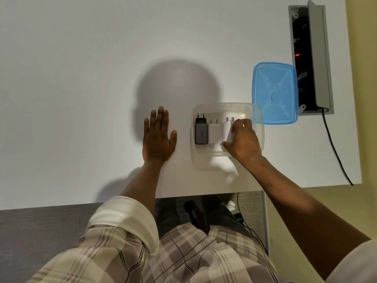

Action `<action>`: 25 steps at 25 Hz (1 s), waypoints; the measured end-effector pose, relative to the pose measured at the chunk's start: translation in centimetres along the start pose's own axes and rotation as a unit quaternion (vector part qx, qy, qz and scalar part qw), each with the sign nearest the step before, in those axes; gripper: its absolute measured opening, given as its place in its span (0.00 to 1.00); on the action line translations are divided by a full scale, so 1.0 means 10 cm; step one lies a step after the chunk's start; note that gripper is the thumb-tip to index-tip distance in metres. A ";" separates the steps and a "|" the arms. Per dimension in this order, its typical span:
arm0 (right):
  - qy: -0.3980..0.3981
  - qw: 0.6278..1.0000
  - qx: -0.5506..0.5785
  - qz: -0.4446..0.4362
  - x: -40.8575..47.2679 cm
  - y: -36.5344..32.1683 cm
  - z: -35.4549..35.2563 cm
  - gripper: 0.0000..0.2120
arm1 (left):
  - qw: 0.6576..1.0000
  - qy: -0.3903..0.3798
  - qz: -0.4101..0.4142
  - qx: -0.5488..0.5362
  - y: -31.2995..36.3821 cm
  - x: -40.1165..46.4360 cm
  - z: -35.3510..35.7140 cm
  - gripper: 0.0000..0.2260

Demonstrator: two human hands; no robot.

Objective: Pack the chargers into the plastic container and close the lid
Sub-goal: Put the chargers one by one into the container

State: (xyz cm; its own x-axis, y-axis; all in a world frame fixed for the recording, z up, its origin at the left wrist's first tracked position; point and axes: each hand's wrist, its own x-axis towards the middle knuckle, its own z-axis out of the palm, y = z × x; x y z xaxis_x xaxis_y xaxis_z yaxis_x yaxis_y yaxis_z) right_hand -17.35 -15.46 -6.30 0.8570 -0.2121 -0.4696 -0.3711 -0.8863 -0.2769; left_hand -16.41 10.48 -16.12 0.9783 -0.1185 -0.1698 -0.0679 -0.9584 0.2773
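Three chargers (212,130) side by side in the container (258,119) — lid (274,92) off.

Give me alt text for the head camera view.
A right hand sets a white charger into a clear plastic container beside a black charger and another white one. The left hand rests flat on the white table; the blue lid lies behind.

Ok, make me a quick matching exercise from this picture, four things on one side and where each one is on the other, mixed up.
Things:
1. black charger
2. blue lid
3. left hand
4. right hand

Places:
A. flat on the table, outside the container
B. left end of the container
C. on the table behind the container
D. in the container, on a white charger

Pairs: 1-B, 2-C, 3-A, 4-D
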 end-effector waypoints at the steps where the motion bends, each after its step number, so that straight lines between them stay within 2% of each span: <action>1: 0.000 1.000 -0.003 0.000 0.00 -0.01 -0.01 0.30 | 1.000 -0.002 0.000 0.000 0.00 0.00 -0.01 0.31; 5: 0.029 0.999 0.014 -0.014 -0.09 -0.01 -0.07 0.25 | 0.999 -0.036 0.001 -0.010 0.02 -0.01 -0.06 0.31; 8: 0.087 0.993 0.062 -0.043 -0.18 0.01 -0.16 0.16 | 0.997 -0.065 -0.012 -0.030 0.04 0.02 -0.22 0.32; 11: 0.141 0.984 0.083 -0.067 -0.19 0.02 -0.33 0.07 | 0.993 -0.038 -0.039 -0.108 0.10 0.09 -0.48 0.32; 13: 0.168 0.978 0.102 -0.064 -0.16 0.06 -0.46 0.04 | 0.988 -0.022 -0.057 -0.141 0.19 0.17 -0.68 0.25; 15: 0.208 0.968 0.124 -0.064 -0.13 0.14 -0.61 0.04 | 0.991 0.020 -0.053 -0.123 0.32 0.31 -0.87 0.15; 18: 0.252 0.954 0.158 -0.047 -0.05 0.33 -0.81 0.04 | 0.988 0.051 -0.053 -0.137 0.61 0.61 -1.17 0.13; 25: 0.257 0.938 0.229 0.039 0.23 0.97 -1.02 0.03 | 0.982 -0.025 0.038 -0.181 1.54 1.29 -1.43 0.12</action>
State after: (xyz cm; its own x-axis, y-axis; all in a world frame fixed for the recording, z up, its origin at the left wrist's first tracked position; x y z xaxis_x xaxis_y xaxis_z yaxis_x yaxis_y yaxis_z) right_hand -15.30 -28.76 -1.51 0.8364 -0.5438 -0.0689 -0.4532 -0.6154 -0.6449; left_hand -2.08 -2.05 -0.53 0.9614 -0.2086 -0.1797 -0.0580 -0.7915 0.6084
